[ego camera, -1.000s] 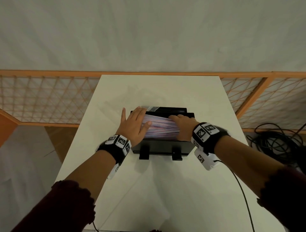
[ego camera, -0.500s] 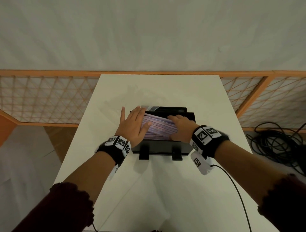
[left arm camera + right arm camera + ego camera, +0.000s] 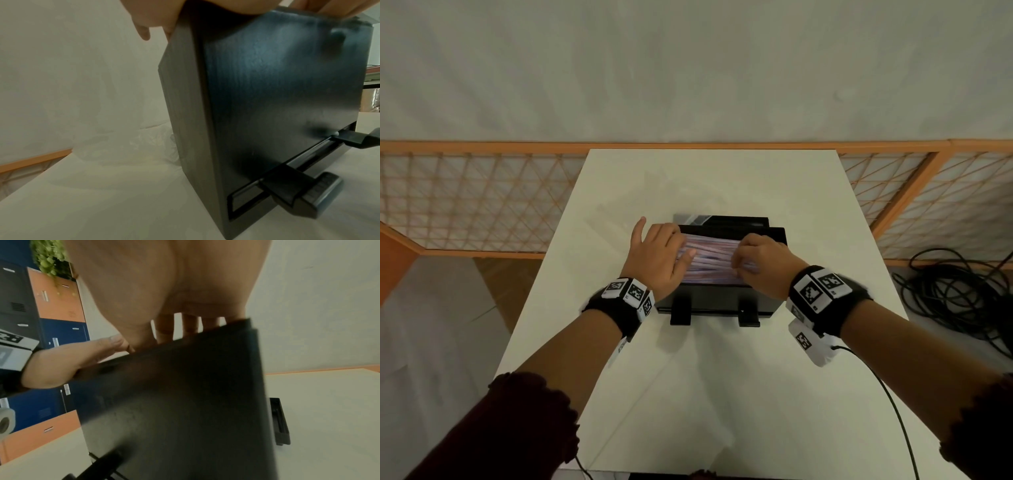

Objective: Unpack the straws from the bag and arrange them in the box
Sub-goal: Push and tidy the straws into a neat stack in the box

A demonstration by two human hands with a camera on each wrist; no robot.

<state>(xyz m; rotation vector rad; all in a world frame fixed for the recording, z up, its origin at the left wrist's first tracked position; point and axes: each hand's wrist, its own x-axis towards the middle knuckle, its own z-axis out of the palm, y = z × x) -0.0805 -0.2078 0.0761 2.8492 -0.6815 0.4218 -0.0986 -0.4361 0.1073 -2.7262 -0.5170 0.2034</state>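
A black box (image 3: 717,301) stands mid-table with a layer of pink and purple straws (image 3: 710,262) lying crosswise in its open top. My left hand (image 3: 657,255) covers the straws' left end, thumb laid on top, fingers bent down past the ends, little finger sticking up outside the box. At the right end my right hand (image 3: 760,263) has its fingers curled onto the straws. In the wrist views the box's black walls (image 3: 277,97) (image 3: 185,402) hide the straws. The clear plastic bag (image 3: 141,146) lies crumpled on the table left of the box.
Two black feet (image 3: 680,313) stick out from the box's front toward me. The white table (image 3: 722,394) ends near an orange lattice railing (image 3: 465,205) and a pale wall. Black cables (image 3: 955,294) lie on the floor to the right.
My left hand has gone from lying flat to bending its fingers down over the straws' left end. My right hand has slid toward me and curled its fingers on the straws.
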